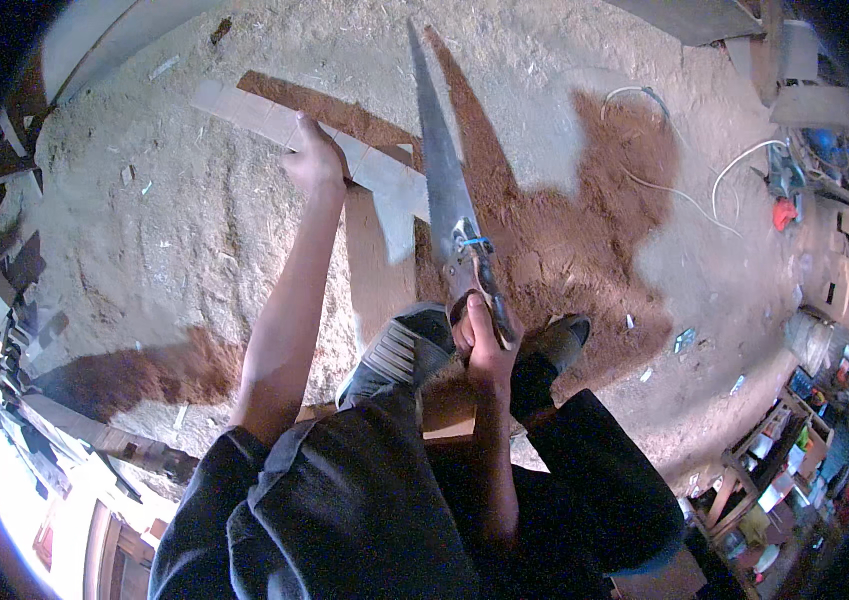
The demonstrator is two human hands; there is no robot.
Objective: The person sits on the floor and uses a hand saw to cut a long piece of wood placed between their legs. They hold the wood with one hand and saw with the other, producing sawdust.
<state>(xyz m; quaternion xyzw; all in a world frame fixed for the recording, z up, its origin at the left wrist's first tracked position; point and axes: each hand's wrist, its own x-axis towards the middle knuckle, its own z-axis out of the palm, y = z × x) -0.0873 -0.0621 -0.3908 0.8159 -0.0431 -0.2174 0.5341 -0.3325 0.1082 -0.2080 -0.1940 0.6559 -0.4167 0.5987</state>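
My right hand (pixel 485 335) is closed round the handle of a handsaw, whose long grey blade (pixel 438 150) points away from me. A blue band (pixel 472 241) is wrapped near the handle end of the blade. With my left hand (pixel 315 160) I grip a pale wooden board (pixel 376 172), thumb on top; the fingers beneath are partly hidden. Several thin lines cross the board. Its right end lies beside the toothed edge of the blade; whether they touch, I cannot tell. Below it another wooden plank (pixel 374 265) runs toward my left shoe (pixel 399 350).
Dusty ground (pixel 174 270) with scattered chips surrounds me. A pale cable (pixel 719 190) curls at the right, near a red item (pixel 782 213). A crate of mixed items (pixel 779 450) stands at the lower right. Wood pieces (pixel 94 430) lie along the left side.
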